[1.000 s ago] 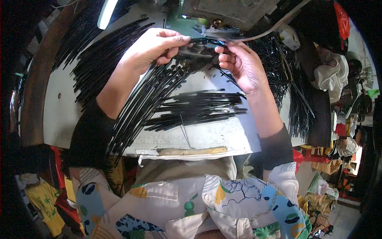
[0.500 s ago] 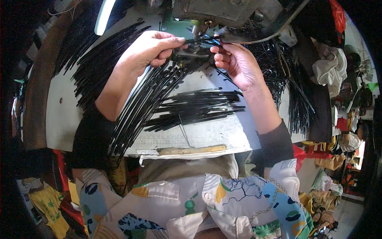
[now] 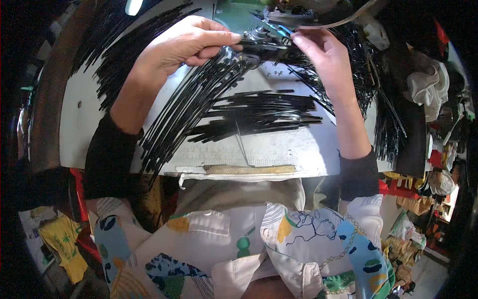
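Note:
Thumb and fingers of my left hand [image 3: 199, 42] are pinched on the end of a thin black strip [image 3: 264, 44] at the machine's working point. On the other side my right hand [image 3: 326, 52] is closed, its thumb and forefinger at the strip's right end. A second narrow strip with a bluish glint [image 3: 274, 25] slants up and left from the right fingertips. The green machine [image 3: 233, 17] stands just beyond both hands, its lower parts partly hidden. Below the left hand fans a bundle of long black strips [image 3: 191, 107]. Shorter black strips [image 3: 269, 112] lie in a pile across the middle.
More black strips [image 3: 132, 62] cover the far left of the white tabletop [image 3: 79, 134], and a tangled heap [image 3: 371, 84] sits at the right. A thin metal rod [image 3: 242, 144] lies near the front edge, by a tan padded roll [image 3: 249, 170]. White cloth [image 3: 428, 87] hangs at right.
The view has tilted, so the table and machine sit differently in it. The right hand has moved a little farther from the left; both remain pinched at the machine.

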`<act>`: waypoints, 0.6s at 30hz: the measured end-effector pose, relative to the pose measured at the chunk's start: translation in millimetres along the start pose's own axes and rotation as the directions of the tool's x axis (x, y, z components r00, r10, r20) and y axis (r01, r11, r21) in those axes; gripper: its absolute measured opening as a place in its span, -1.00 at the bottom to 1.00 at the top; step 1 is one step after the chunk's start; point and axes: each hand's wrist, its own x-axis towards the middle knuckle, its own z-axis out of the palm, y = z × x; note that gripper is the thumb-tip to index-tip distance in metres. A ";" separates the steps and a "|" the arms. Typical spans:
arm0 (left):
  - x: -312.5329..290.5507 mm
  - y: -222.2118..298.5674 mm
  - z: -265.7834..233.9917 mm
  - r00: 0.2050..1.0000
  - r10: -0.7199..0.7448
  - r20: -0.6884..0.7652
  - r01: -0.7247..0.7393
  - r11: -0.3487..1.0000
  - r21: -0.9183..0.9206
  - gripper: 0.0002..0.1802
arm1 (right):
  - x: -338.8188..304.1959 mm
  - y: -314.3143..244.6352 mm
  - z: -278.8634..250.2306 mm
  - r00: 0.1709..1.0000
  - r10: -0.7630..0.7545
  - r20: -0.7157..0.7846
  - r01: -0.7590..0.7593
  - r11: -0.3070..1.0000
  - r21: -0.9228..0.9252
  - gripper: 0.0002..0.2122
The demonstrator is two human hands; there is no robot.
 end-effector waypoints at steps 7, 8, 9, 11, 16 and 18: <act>-7.7 -7.4 25.0 0.995 -0.070 0.072 0.061 0.990 0.124 -0.69 | -22.4 -33.5 24.0 0.878 -0.259 0.402 0.418 0.825 -0.380 -0.82; -9.7 -8.7 22.4 0.996 -0.038 0.083 0.026 0.990 0.137 -0.68 | -22.4 -35.9 19.3 0.897 -0.135 0.421 0.299 0.887 -0.351 -0.81; -10.4 -9.0 21.5 0.995 -0.004 0.097 -0.010 0.989 0.149 -0.67 | -22.7 -36.9 13.9 0.898 -0.010 0.440 0.170 0.930 -0.326 -0.81; -8.5 -12.6 24.6 0.996 0.083 0.034 -0.090 0.919 0.385 -0.68 | -23.7 -35.5 8.2 0.904 0.069 0.423 0.065 0.953 -0.294 -0.80; -6.9 -19.5 33.6 0.948 0.309 -0.068 -0.134 0.587 0.799 -0.71 | -27.4 -36.3 12.5 0.844 0.193 0.501 -0.118 0.977 -0.177 -0.81; -3.6 -20.1 30.7 0.936 0.347 -0.065 -0.173 0.612 0.772 -0.72 | -25.9 -35.0 12.7 0.795 0.208 0.570 -0.134 0.976 -0.169 -0.82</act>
